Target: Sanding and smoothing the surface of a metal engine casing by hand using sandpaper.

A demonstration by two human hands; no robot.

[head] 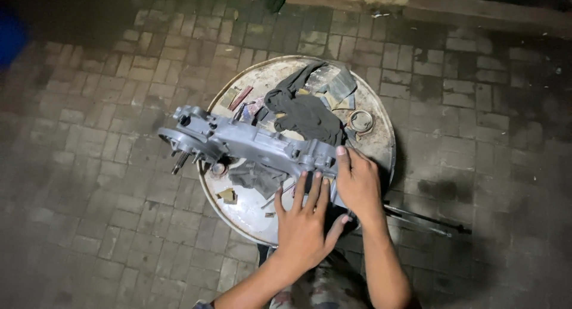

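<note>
Head view: a grey metal engine casing [250, 143] lies across the round drum-top surface [381, 143], its left end with protruding studs overhanging the rim above the brick floor [89, 214]. A dark rag [307, 115] lies just beyond it. The left hand [304, 225] rests flat, fingers spread, grip released, against the casing's right end. The right hand [357, 184] grasps that same end. The casing appears stripped; further work cannot be judged.
</note>
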